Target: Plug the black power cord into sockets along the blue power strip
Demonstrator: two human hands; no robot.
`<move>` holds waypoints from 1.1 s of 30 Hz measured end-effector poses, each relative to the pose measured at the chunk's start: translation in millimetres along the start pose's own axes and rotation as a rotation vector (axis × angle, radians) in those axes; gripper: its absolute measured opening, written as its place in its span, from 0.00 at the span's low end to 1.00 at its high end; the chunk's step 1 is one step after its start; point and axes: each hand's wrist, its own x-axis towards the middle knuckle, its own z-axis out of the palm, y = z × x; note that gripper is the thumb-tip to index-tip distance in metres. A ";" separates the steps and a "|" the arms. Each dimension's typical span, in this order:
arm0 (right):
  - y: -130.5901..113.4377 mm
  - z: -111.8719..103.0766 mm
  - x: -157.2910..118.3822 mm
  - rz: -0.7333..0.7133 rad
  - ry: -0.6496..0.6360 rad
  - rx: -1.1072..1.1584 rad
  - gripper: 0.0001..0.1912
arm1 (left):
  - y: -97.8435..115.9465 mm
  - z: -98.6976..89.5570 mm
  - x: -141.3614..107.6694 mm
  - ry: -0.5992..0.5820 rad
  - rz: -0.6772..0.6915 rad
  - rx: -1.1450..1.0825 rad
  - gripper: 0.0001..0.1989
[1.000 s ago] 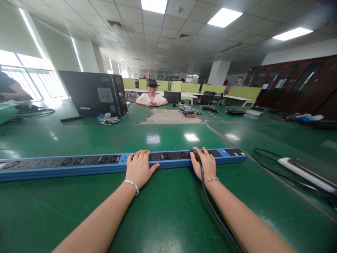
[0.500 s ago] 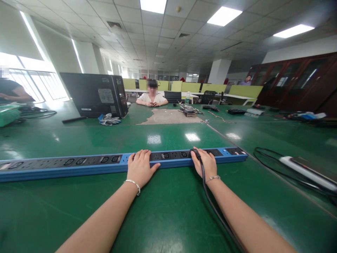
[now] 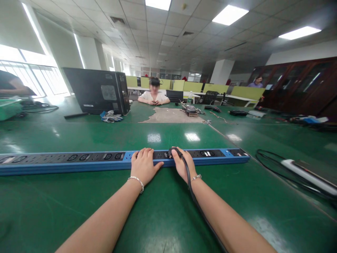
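Note:
A long blue power strip (image 3: 63, 169) with a row of black sockets lies across the green table (image 3: 92, 203). My left hand (image 3: 143, 163) is laid over its middle, fingers bent across the top and thumb along the front edge, holding it. To the right of it, my right hand (image 3: 185, 165) is closed around a black plug (image 3: 174, 151) at the strip's socket face. How deep the plug sits cannot be made out, since the fingers cover part of it. Its black cable (image 3: 196, 200) runs down along my right forearm toward me.
A black computer case (image 3: 97, 91) stands at the back left beside work gloves (image 3: 111, 116). A co-worker (image 3: 154, 95) sits across the table. On the right lie a white power strip (image 3: 302, 172) and looped black cables (image 3: 265, 161). A green basket (image 3: 9, 109) is at far left.
My right hand has moved left along the power strip with the plug, closer to my left hand. A socket pair with white marks now shows where it was. My left hand stays put on the strip.

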 end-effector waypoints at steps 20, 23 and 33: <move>-40.4 43.6 3.6 -0.003 -0.007 -0.337 0.20 | -2.2 4.0 -0.4 0.060 0.013 -0.079 0.18; -45.0 45.2 3.7 -0.002 -0.002 -0.387 0.20 | -2.3 4.3 -0.2 0.056 0.010 -0.081 0.18; -47.8 52.9 -0.2 0.031 0.074 -0.415 0.22 | -2.6 5.2 -0.1 0.040 0.003 -0.078 0.17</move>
